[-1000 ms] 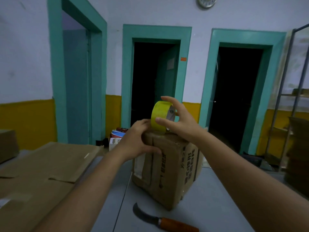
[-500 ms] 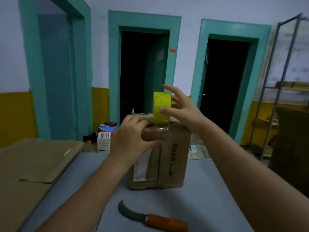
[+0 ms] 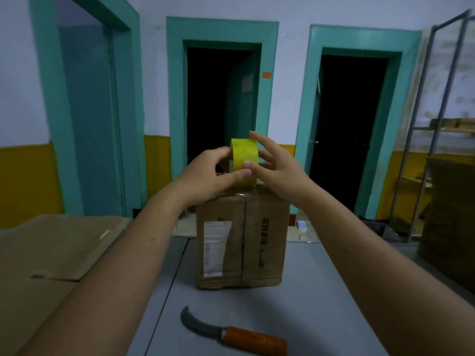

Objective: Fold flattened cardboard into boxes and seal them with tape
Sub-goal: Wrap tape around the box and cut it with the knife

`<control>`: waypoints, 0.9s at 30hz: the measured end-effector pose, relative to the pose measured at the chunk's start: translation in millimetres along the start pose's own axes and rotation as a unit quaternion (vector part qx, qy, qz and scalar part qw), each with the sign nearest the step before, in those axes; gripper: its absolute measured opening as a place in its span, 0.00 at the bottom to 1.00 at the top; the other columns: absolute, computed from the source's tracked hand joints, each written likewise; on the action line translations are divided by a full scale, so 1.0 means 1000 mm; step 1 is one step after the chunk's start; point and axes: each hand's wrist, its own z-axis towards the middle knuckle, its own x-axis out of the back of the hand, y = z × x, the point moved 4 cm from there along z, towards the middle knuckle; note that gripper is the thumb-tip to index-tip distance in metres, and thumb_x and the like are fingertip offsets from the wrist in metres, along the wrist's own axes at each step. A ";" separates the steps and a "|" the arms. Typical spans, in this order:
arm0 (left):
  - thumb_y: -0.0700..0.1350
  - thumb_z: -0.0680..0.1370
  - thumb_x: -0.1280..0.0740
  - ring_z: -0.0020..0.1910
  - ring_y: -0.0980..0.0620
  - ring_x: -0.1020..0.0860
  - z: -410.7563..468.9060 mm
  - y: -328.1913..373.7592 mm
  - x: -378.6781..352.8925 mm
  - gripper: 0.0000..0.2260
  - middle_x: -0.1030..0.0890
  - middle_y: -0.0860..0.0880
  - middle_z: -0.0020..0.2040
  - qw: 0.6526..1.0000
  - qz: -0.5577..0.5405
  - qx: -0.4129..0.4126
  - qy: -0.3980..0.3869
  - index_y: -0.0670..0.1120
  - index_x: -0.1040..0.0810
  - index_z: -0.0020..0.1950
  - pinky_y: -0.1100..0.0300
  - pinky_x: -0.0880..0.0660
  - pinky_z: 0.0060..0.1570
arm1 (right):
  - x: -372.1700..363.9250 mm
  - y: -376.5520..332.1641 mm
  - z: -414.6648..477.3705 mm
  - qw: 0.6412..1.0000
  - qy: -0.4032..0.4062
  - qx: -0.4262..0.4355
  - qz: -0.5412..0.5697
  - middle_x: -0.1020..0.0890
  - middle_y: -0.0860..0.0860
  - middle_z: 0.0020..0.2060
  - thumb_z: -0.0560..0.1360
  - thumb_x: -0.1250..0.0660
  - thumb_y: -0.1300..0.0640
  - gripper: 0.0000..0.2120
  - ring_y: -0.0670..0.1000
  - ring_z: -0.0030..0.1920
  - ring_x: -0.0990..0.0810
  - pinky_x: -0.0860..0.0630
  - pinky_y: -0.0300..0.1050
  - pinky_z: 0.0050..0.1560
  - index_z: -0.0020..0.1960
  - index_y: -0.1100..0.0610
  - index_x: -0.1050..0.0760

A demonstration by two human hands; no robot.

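Sealing stage: tape roll (image 3: 244, 155) at the top seam of the box (image 3: 262, 240).
Beyond the knife (image 3: 231, 335) the folded box stands upright; left hand (image 3: 205, 176) and right hand (image 3: 280, 170) both pinch the roll; next, probably, draw tape along the seam.

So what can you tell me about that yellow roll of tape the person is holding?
The tape roll is a glossy yellow-green ring of wide tape, seen edge-on with its band facing the camera. It is upright, with its lower edge at the top of the cardboard box. The left hand grips it from the left, thumb across its front. The right hand pinches it from the right, forefinger raised above it. Its core is hidden.
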 end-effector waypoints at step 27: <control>0.56 0.87 0.48 0.65 0.62 0.22 0.000 0.002 -0.006 0.21 0.19 0.58 0.66 0.987 -0.138 -0.040 -0.078 0.56 0.21 0.71 0.66 0.25 0.60 | 0.093 0.005 -0.094 0.984 -0.040 0.032 -0.168 0.18 0.48 0.48 0.79 0.36 0.38 0.19 0.53 0.43 0.18 0.18 0.50 0.42 0.64 0.46 0.19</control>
